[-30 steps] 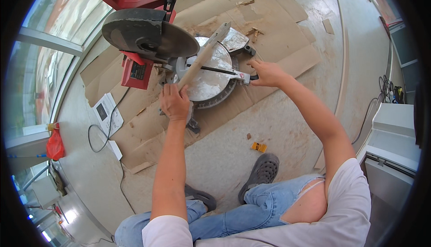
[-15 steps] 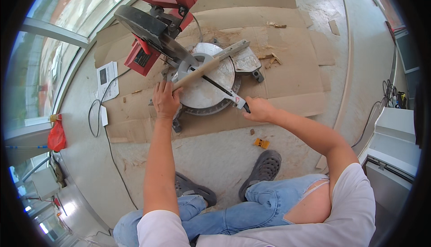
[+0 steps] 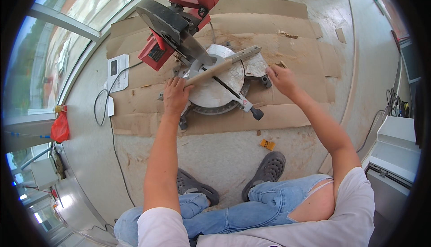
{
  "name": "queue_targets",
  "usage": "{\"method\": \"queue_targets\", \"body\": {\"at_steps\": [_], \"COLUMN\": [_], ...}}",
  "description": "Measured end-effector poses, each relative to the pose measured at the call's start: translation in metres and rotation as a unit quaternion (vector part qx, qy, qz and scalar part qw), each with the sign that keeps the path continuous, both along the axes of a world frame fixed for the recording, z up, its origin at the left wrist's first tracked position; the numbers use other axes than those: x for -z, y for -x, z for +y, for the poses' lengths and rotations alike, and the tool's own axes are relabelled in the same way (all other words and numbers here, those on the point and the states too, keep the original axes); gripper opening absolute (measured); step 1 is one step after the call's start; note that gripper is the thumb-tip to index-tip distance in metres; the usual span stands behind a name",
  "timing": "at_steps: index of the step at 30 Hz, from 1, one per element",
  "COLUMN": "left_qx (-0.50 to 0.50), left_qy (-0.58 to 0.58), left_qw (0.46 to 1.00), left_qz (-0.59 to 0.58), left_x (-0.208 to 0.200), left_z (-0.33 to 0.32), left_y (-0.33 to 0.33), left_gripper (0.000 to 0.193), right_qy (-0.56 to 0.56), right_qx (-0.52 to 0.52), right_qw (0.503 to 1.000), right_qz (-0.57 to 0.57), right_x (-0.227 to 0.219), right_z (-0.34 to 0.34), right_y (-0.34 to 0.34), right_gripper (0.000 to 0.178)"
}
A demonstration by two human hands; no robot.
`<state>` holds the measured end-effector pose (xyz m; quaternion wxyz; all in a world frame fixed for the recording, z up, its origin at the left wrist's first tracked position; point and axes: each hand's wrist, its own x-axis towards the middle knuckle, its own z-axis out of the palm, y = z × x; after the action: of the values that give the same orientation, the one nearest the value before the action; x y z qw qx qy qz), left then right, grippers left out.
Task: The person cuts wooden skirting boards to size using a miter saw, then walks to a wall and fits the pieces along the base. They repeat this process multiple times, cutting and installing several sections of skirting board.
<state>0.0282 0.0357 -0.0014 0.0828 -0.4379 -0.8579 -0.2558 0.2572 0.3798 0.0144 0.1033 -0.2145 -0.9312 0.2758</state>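
A red and black miter saw (image 3: 164, 20) stands in front of me, its blade raised above the round metal table (image 3: 220, 95). Across that table, along the fence (image 3: 249, 52), lies a pale wooden strip (image 3: 207, 73). My left hand (image 3: 175, 98) is closed around the strip's left end. Beyond the table's right wing, my right hand (image 3: 283, 81) has its fingers curled beside a small wood scrap (image 3: 281, 64). What its fingertips hold, if anything, is hidden. The saw's black front knob (image 3: 257, 113) is free of both hands.
Flattened cardboard (image 3: 287, 117) lies under the saw with sawdust and offcuts on it. A black cable (image 3: 99, 108) loops at the left near a white printed sheet (image 3: 118, 73). A small yellow packet (image 3: 267, 144) lies by my right shoe (image 3: 269, 168). A red bag (image 3: 60, 128) is at the far left.
My right hand has let go of the saw's front knob and moved up and right to the scrap beside the table's wing. My left hand stays on the wooden strip.
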Motion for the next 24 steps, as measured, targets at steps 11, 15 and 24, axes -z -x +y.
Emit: {"method": "queue_targets", "body": {"at_steps": [11,15,24], "left_qx": [-0.007,0.009,0.019], "left_qy": [0.025,0.009,0.071], "left_qw": [0.998,0.999,0.997], "left_qz": [-0.051,-0.047,-0.020], "left_x": [-0.004,-0.010,-0.007], "left_z": [-0.027,-0.005,-0.003], "left_y": [0.002,-0.001,-0.001], "left_gripper": [0.028,0.030,0.023], "right_qy": [0.074,-0.155,-0.114], "right_qx": [-0.158,-0.222,-0.274], "right_qw": [0.965,0.954,0.955], "right_qz": [0.196,0.127,0.008], "right_x": [-0.267,-0.316,-0.293], "right_z": [0.003,-0.057,-0.061], "right_y": [0.181,0.257,0.302], "right_gripper": [0.042,0.054,0.044]}}
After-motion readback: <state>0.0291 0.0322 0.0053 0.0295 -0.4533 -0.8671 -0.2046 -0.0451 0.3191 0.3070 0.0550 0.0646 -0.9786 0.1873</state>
